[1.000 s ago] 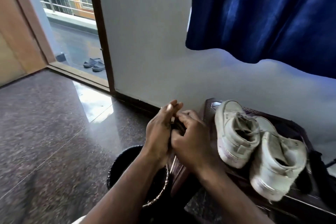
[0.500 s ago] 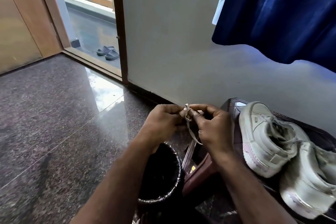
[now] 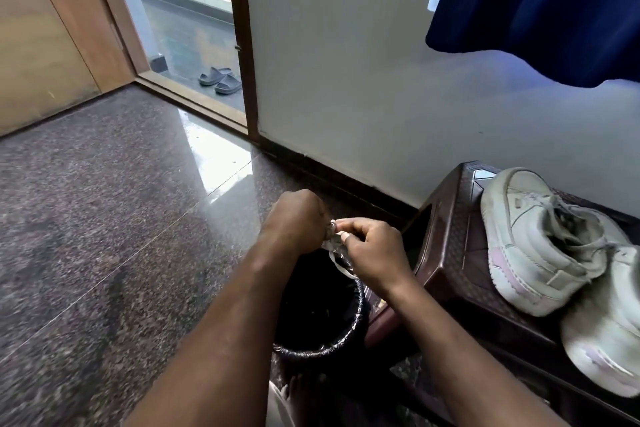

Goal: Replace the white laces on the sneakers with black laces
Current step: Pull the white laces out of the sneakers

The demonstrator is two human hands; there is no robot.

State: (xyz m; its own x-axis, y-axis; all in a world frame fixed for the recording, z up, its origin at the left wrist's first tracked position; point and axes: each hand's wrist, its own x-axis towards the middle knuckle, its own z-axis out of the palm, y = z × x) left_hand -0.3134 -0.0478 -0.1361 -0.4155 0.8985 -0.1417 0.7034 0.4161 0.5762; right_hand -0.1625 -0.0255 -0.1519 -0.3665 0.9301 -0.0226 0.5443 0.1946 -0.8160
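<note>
Over the black bin (image 3: 322, 319), the left hand (image 3: 298, 218) and right hand (image 3: 374, 253) pinch the white lace (image 3: 333, 237). It is wadded tighter than half a second ago, with a shorter tail dangling, so it is likely about to be binned. Beyond them the sneakers (image 3: 540, 239) sit on the bench (image 3: 453, 253), awaiting relacing.

I count my one left hand (image 3: 298, 218), one right hand (image 3: 374, 253), one bundled white lace (image 3: 334, 243), two white sneakers (image 3: 540, 243), one brown stool (image 3: 450, 253), one black bin (image 3: 322, 322), two grey slides (image 3: 221, 80), one blue cloth (image 3: 536, 3).
</note>
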